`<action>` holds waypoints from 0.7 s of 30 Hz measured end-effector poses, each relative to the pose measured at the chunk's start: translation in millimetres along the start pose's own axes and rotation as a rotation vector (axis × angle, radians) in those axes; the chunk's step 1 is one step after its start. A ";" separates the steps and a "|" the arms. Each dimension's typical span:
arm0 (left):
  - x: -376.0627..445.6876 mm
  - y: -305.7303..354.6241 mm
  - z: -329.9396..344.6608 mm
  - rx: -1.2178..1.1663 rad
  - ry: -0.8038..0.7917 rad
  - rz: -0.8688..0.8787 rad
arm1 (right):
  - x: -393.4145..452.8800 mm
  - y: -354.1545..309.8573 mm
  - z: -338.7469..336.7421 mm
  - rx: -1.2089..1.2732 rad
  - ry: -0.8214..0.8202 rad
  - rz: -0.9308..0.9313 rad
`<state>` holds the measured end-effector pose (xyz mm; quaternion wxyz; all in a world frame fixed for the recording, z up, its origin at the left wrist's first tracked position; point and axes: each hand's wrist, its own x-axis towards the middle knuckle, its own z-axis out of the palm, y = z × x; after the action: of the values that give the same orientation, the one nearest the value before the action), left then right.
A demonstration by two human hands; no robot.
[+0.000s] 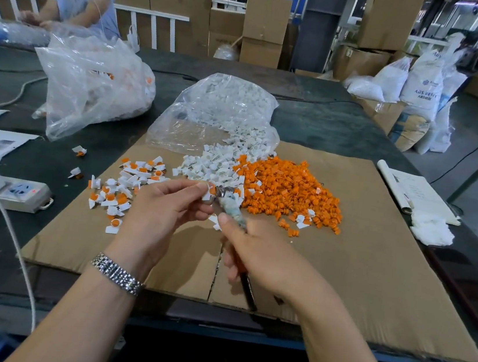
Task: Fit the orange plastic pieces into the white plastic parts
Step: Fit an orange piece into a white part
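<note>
Two hands meet at centre frame above a cardboard sheet (373, 259). At left, the left hand (164, 210) pinches a white plastic part (207, 195) between thumb and fingertips; the right hand (255, 256) curls round a wrapped-handle tool (232, 212) whose tip touches it. Loose orange pieces (288, 190) and white parts (215, 165) lie just beyond. At upper right, a white sack (423, 83) reads "ABS-RESIN".

Orange and white on brown

Bright orange pieces (288, 187) heap beside plain white parts (215, 167) on tan cardboard (373, 259); the table (315, 124) is dark grey-green, the wristwatch band (117, 274) silver, centre frame.
</note>
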<state>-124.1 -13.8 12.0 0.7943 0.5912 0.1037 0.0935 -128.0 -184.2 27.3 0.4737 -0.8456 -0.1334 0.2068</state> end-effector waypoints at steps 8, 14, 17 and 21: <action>0.6 2.6 -3.8 0.008 -0.081 -0.044 | 17.7 35.7 -40.2 -0.694 0.439 0.221; 2.6 -1.5 -3.9 -0.007 -0.107 -0.114 | 21.8 77.8 -51.1 -0.865 0.612 0.356; 3.0 -2.8 -3.2 -0.004 -0.101 -0.125 | 23.2 88.7 -51.4 -0.889 0.653 0.359; 2.7 -5.3 -0.3 0.029 -0.102 -0.128 | 28.9 91.5 -49.4 -0.892 0.651 0.329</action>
<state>-121.5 -14.3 6.6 0.7942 0.5989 0.1019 0.0105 -76.5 -256.1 -34.5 0.0494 -0.9933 0.0783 -0.0692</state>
